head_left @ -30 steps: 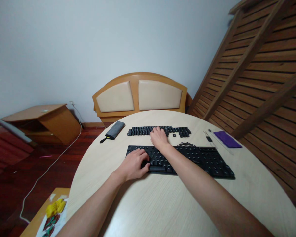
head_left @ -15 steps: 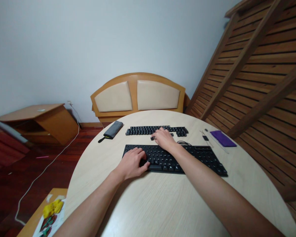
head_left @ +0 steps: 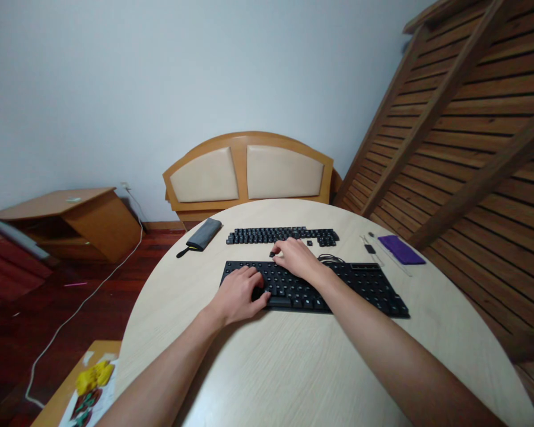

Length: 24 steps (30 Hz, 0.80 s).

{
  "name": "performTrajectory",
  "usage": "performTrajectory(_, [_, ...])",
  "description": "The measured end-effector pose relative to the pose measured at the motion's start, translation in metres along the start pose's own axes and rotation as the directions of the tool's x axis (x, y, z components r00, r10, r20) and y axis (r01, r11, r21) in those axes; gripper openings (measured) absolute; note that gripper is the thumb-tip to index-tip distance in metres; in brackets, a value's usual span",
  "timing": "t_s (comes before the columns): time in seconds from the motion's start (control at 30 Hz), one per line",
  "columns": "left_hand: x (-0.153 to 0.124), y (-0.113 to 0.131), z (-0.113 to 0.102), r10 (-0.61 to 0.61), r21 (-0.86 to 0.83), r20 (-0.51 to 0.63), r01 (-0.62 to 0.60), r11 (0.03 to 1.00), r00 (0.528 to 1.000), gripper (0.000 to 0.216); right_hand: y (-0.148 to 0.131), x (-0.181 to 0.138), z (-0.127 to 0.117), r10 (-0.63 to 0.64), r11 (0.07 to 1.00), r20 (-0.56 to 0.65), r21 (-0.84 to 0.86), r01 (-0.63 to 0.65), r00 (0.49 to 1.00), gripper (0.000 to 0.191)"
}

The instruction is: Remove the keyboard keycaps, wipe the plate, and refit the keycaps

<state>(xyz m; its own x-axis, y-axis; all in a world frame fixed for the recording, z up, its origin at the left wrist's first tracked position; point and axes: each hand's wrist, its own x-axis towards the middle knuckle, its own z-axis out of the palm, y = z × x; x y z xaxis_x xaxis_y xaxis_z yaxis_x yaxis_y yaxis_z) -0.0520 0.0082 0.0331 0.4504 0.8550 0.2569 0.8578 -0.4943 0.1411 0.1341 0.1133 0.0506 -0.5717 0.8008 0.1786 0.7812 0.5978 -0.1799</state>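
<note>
A black keyboard (head_left: 338, 290) lies across the table, its upper part showing bare key posts where caps are off. My left hand (head_left: 242, 290) rests on its left end, fingers apart, thumb by the bottom row; nothing shows in its grasp. Just above the keyboard's back edge, my right hand (head_left: 293, 256) pinches a small black keycap (head_left: 272, 254) between thumb and fingertips. Loose keycaps (head_left: 258, 235) lie in rows behind it, with one single keycap (head_left: 310, 243) set apart. My right forearm hides part of the keyboard.
A grey pouch (head_left: 204, 234) lies at the table's back left. On the right are a purple cloth pouch (head_left: 401, 249), a small black-and-wire tool (head_left: 370, 248) and a thin rod. The keyboard's cable (head_left: 331, 258) is coiled behind it. The round table (head_left: 271, 367) carries everything.
My right hand has drawn back slightly towards the keyboard, lifting a keycap away from near the loose rows. My left hand stays where it was.
</note>
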Motion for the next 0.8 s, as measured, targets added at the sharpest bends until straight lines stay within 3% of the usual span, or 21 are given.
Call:
performTrajectory(0.1, [0.0,0.003,0.001,0.014,-0.001,-0.032,-0.014,1.0,0.999,0.02,0.001,-0.02,-0.009,0.014,0.976,-0.028,0.216,-0.007,1.0,0.017])
performTrajectory(0.2, [0.0,0.008,0.005,0.018,-0.063,-0.089,-0.024,0.998,0.996,0.019,0.002,-0.037,-0.017,0.025,0.887,-0.029,0.461,-0.009,0.999,0.013])
performTrajectory(0.27, [0.0,0.011,0.008,0.002,-0.125,-0.144,-0.02,0.992,0.99,0.019,0.001,-0.046,-0.021,0.016,0.845,-0.007,0.534,-0.01,1.0,0.012])
performTrajectory(0.53, [-0.002,0.013,0.018,-0.017,-0.206,-0.315,-0.051,0.977,0.949,0.017,-0.013,-0.056,-0.021,-0.005,0.766,0.093,0.64,-0.056,0.996,0.012])
performTrajectory(0.8, [-0.002,0.013,0.019,-0.096,-0.316,-0.333,-0.016,0.949,0.938,0.015,-0.011,-0.058,-0.032,-0.049,0.727,0.129,0.685,-0.053,0.991,0.019])
